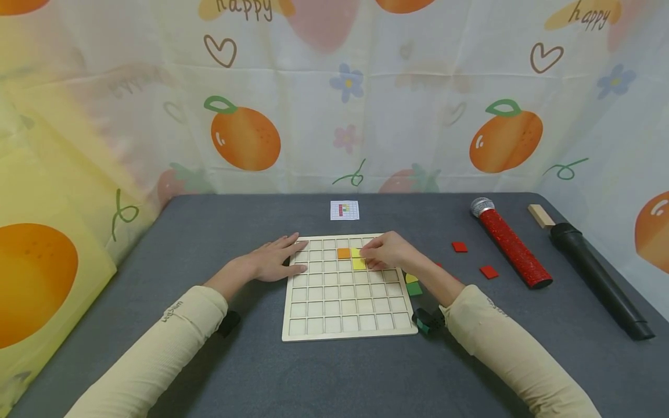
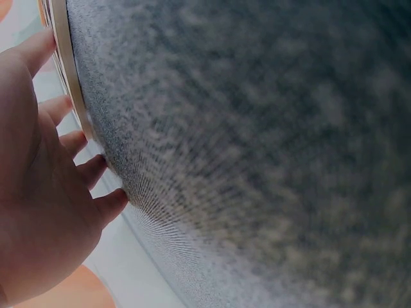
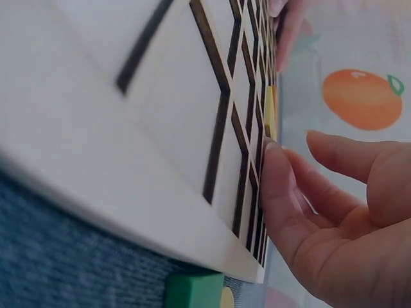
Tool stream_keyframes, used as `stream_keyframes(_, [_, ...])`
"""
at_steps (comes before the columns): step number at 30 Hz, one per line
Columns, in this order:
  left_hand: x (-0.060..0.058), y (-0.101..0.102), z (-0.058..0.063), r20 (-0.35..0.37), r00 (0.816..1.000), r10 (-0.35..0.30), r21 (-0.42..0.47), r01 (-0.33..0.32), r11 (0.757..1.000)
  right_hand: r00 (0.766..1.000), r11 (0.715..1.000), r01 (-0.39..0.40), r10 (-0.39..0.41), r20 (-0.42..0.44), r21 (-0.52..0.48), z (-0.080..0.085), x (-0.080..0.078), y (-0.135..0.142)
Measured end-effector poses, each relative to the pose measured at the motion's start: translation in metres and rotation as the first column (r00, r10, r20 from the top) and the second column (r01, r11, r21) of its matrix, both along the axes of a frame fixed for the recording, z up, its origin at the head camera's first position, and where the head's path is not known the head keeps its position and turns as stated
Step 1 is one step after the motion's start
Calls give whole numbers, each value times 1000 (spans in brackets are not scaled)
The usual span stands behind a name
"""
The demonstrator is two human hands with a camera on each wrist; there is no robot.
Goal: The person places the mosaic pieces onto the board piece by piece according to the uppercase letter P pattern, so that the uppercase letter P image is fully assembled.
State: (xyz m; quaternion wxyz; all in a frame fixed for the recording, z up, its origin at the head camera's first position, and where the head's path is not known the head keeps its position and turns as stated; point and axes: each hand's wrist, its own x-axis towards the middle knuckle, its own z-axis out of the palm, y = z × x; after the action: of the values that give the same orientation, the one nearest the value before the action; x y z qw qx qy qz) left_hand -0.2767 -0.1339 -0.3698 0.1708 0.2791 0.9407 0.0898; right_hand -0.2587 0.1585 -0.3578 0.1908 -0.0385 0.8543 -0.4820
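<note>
A pale wooden grid board (image 1: 305,310) lies on the dark table, with one orange tile (image 1: 343,253) and yellow tiles (image 1: 359,265) in its upper cells. My left hand (image 1: 274,261) rests at the board's left edge, fingers spread; in the left wrist view its fingertips (image 2: 78,138) meet the wooden rim. Over the board's upper right part, my right hand (image 1: 389,251) has its fingertips at the yellow tiles. In the right wrist view a yellow tile (image 3: 269,110) stands just beyond the fingertips (image 3: 272,154), and a gap shows between thumb and fingers.
Right of the board lie a green tile (image 1: 414,288) and a yellow piece (image 1: 411,278), partly behind my forearm. Farther right are red tiles (image 1: 489,271), a red microphone (image 1: 514,247), a black microphone (image 1: 601,281) and a wooden block (image 1: 540,216). Behind the board lies a patterned card (image 1: 337,216).
</note>
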Motion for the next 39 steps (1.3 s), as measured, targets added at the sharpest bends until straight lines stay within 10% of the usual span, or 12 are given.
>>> stream_keyframes(29, [1, 1, 3, 10, 1000, -2, -3, 2, 1000, 991, 981, -129, 132, 7, -147, 1, -1, 65])
stream_keyframes(39, [1, 0, 3, 7, 1000, -4, 0, 4, 1000, 973, 971, -232, 232, -12, -57, -1, 7, 84])
